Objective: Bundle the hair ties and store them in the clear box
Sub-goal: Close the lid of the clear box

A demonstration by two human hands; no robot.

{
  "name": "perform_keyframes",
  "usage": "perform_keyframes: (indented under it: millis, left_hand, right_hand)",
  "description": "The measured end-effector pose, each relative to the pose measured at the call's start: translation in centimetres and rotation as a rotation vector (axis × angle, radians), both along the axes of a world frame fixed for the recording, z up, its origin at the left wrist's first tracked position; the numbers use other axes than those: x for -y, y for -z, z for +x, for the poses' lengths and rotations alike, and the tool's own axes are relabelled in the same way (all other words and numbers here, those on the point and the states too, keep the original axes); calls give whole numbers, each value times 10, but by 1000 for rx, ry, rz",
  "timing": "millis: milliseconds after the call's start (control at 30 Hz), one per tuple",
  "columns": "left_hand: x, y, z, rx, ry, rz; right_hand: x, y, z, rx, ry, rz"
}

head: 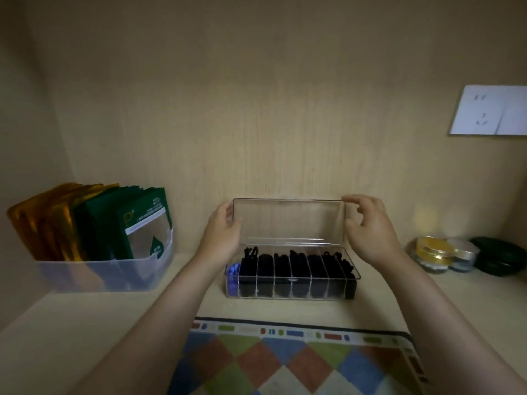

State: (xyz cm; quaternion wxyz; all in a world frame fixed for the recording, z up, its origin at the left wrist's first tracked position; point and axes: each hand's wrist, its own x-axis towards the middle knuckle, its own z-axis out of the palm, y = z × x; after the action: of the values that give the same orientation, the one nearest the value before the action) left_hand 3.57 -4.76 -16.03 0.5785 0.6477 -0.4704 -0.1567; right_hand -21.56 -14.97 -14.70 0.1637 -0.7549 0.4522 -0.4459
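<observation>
A clear box [291, 293] with several narrow compartments stands on the pale shelf in the middle. Bundles of black hair ties [296, 266] fill most compartments, and a blue tie [232, 276] sits in the leftmost one. The hinged clear lid [288, 220] stands upright. My left hand [224, 232] holds the lid's left edge between thumb and fingers. My right hand [368, 226] pinches its right edge, near the top corner.
A translucent bin [102, 273] of green and gold sachets stands at the left. Small jars [433, 252] and a dark green round dish [497, 256] sit at the right. A checked cloth [296, 363] lies in front. A white wall socket [489, 111] is up right.
</observation>
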Motion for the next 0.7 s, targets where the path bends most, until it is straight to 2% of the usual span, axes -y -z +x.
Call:
perform_keyframes:
  millis: [133,200,367,467,600,700]
  left_hand:
    - [12,1,-6,-78,-88,-90]
    - [12,4,-6,-51,-100,-121]
    - [-3,4,6,161,-104,-142]
    - [-20,6,11,309,-84,-144]
    - [-45,19,21,385,-36,-176]
    - [-59,32,27,454,21,-158]
  right_hand:
    - [6,5,0,188,-143,292]
    - [7,5,1,203,-178,306]
    - [9,-3,-10,14,-183,148]
    - [7,-14,-16,-108,-232,163]
    - [-5,-22,-24,-215,-323,274]
    - [-17,-15,-28,-338,-319,227]
